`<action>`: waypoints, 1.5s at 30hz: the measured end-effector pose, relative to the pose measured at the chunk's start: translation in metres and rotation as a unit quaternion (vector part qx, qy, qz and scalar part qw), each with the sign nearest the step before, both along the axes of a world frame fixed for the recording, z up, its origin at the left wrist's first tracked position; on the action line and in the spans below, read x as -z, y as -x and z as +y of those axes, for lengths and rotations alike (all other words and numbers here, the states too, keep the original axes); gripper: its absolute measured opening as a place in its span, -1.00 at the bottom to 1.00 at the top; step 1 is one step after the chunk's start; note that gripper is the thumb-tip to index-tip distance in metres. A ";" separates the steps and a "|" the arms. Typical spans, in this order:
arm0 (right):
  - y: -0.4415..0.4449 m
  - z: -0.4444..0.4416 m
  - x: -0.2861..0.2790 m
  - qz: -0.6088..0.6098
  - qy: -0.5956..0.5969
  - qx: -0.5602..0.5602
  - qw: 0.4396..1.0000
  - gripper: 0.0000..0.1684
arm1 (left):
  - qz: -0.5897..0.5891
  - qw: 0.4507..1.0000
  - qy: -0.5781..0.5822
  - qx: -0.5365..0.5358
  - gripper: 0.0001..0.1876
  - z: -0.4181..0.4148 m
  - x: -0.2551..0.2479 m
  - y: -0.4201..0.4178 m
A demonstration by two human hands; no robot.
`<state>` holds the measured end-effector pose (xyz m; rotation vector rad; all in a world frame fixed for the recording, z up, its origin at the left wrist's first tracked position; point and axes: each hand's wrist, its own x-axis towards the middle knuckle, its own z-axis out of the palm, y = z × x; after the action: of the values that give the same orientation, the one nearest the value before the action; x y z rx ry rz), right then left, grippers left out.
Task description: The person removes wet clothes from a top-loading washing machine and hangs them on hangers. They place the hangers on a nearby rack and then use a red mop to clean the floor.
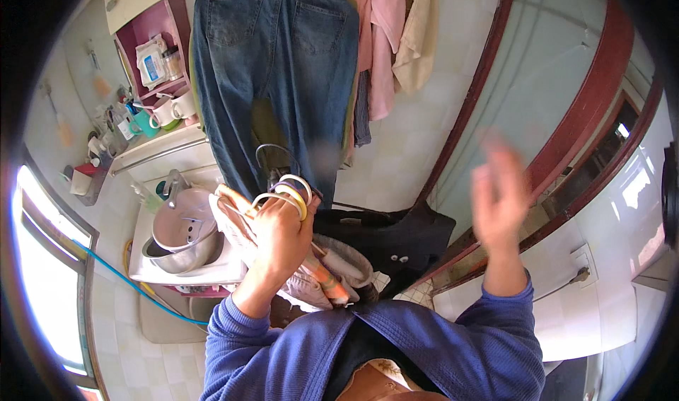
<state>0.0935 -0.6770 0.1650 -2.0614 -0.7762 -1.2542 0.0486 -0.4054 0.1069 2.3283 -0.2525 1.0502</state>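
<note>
My left hand (281, 236) grips a bunch of clothes hangers by their hooks (292, 197); the curved hooks are white, yellow and dark. From these hangers a bundle of garments (313, 279), pale pink, orange and grey, hangs in front of my body. My right hand (498, 194) is raised on the right, blurred, with nothing in it and the thumb apart from the fingers. Beyond my left hand hangs a pair of blue jeans (233, 45). Below them a black garment (414, 236) spreads to the right, its support partly hidden.
Pink garments (382, 72) and a beige cloth (416, 40) hang beside the jeans. To the left, a washbasin (140, 266) holds a metal bowl (183, 260) and a pink basin (180, 226) under a faucet (172, 186). A glass door (520, 83) stands right; a blue hose (138, 284) runs low left.
</note>
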 end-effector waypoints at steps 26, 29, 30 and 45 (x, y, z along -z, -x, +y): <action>-0.254 0.058 -0.149 -0.114 0.044 -0.073 0.990 -0.62 | -0.002 0.972 0.182 -0.145 -0.74 0.004 -0.048 0.000; -0.320 0.070 -0.186 -0.120 0.051 -0.088 0.988 -0.68 | 0.001 0.970 0.184 -0.157 -0.76 0.003 -0.045 -0.003; -0.334 0.076 -0.195 -0.119 0.054 -0.086 0.988 -0.68 | 0.004 0.969 0.179 -0.171 -0.76 0.004 -0.044 -0.003; -0.479 0.133 -0.222 -0.046 0.100 -0.103 0.989 -0.70 | -0.009 0.969 0.153 -0.191 -0.78 0.006 -0.041 -0.012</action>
<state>0.5729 -0.5437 0.3867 -2.0265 -1.1677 -1.2029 0.0605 -0.3989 0.1475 2.1270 0.3458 1.1947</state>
